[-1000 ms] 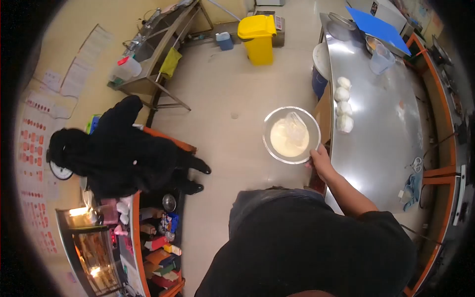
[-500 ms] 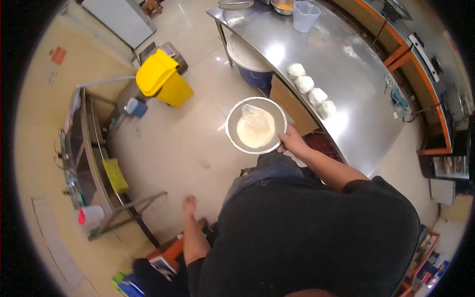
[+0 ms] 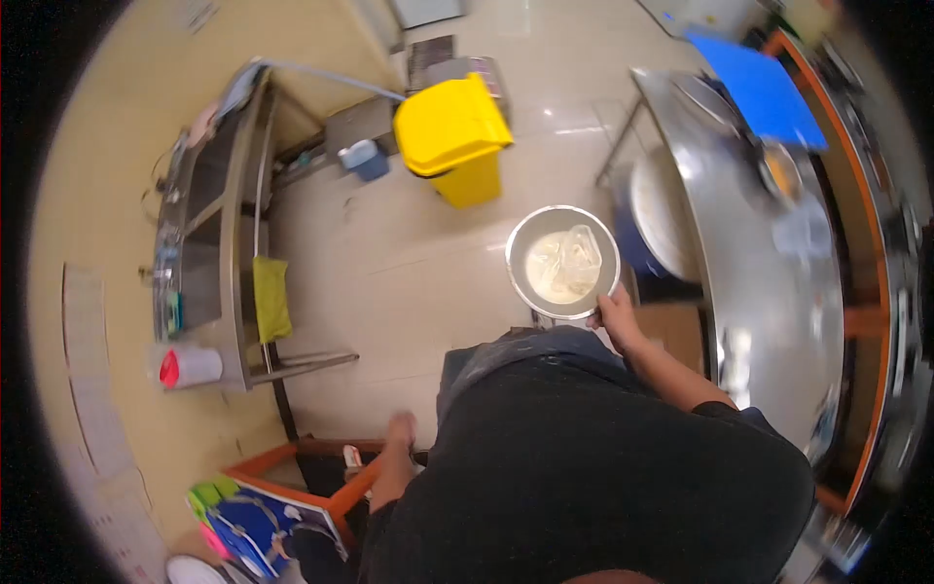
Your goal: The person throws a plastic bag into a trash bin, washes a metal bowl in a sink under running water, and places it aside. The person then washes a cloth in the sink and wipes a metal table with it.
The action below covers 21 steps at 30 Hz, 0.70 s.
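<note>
My right hand (image 3: 615,316) grips the rim of a round metal bowl (image 3: 517,280) at its lower right side, holding it in front of my waist. Inside the bowl lies a pale cream powder or batter (image 3: 553,277), and I cannot tell which. A clear plastic piece (image 3: 582,255), a bag or scoop, rests in it. My left hand (image 3: 402,426) hangs low at my side, away from the bowl, near an orange wooden frame (image 3: 355,487). Motion smears its fingers, and nothing shows in it.
A yellow lidded bin (image 3: 452,131) stands ahead on the tiled floor. To the right runs a steel table (image 3: 725,229) with a large blue tub (image 3: 637,238) by its side. A steel sink stand (image 3: 248,224) with a yellow-green cloth (image 3: 271,297) lines the left wall.
My view has swung right-to-left across the room, so bin and sink appear farther right. The bowl stays in my right hand. The white balls on the table no longer show clearly.
</note>
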{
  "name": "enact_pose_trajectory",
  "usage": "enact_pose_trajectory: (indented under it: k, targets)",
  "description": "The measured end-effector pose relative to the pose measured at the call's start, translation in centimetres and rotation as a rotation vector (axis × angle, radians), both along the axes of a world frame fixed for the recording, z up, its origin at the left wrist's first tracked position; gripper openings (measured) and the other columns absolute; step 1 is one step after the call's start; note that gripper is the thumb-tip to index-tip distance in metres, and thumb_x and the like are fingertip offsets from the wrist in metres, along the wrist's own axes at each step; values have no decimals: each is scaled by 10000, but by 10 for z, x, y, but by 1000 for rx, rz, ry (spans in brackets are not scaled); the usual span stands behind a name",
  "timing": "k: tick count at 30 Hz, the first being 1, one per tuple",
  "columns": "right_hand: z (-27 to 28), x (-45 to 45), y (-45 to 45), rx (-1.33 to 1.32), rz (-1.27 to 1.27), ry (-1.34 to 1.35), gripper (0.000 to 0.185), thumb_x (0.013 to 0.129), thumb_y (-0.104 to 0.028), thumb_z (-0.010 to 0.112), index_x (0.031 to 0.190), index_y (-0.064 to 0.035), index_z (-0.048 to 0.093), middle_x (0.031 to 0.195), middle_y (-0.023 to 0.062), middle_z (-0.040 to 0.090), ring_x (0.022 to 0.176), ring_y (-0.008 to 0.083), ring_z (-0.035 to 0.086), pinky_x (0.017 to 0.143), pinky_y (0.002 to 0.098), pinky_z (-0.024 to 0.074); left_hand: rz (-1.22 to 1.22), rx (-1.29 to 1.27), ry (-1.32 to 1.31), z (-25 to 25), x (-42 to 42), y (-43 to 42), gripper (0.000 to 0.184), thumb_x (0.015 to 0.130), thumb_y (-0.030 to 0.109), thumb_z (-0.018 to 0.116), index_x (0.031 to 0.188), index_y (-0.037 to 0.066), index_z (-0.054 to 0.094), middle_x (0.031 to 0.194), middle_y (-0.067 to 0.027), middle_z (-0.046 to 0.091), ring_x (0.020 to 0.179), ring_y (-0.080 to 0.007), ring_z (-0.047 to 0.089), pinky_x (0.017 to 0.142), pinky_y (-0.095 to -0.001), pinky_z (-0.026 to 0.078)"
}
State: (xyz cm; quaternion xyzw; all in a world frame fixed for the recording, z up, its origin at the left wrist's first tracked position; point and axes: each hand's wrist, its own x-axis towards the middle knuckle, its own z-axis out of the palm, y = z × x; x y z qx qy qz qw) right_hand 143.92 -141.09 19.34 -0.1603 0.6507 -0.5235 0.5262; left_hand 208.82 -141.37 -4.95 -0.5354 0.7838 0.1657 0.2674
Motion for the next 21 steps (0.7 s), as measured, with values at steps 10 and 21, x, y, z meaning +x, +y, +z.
enact_pose_trajectory:
  k: [10,21]
  targets:
    - [-7,13,-344,-37,193,77,234,997,-199,464,1115,-1,504,801,109,617,568,172,594,506,292,469,1016,517,359,16,-50,20,352,1008,300,442,1204,57,606,1273,-194,601,1219,-356,544,1049,-469,418]
    - [19,190,-574,-41,73,22,295,968,-188,482,1199,-5,488,841,103,613,585,152,595,506,266,485,558,162,642,83,76,-613,503,1013,407,497,1371,54,524,1366,-182,577,1260,-344,554,1050,-443,449]
